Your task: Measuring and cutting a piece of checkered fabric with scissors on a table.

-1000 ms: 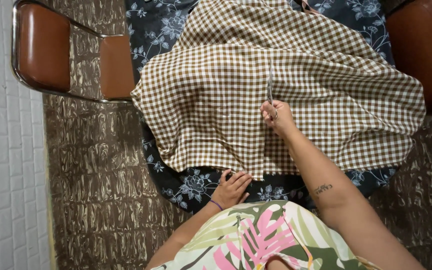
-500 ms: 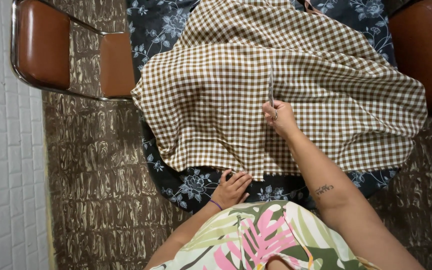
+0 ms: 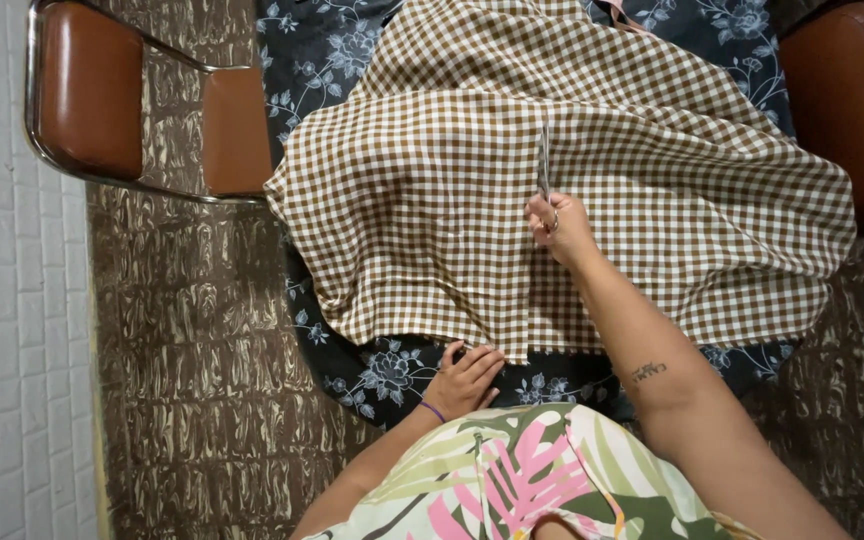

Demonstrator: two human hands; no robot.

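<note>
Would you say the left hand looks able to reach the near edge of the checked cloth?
Probably yes: the left hand rests on the floral cloth right at the checked cloth edge, nothing between.

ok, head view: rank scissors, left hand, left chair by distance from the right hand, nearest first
1. Scissors: held in the right hand, blades pointing away over the checked cloth.
2. Left hand: nearer the body, at the cloth's near edge.
3. Left chair: far left, on the floor.
</note>
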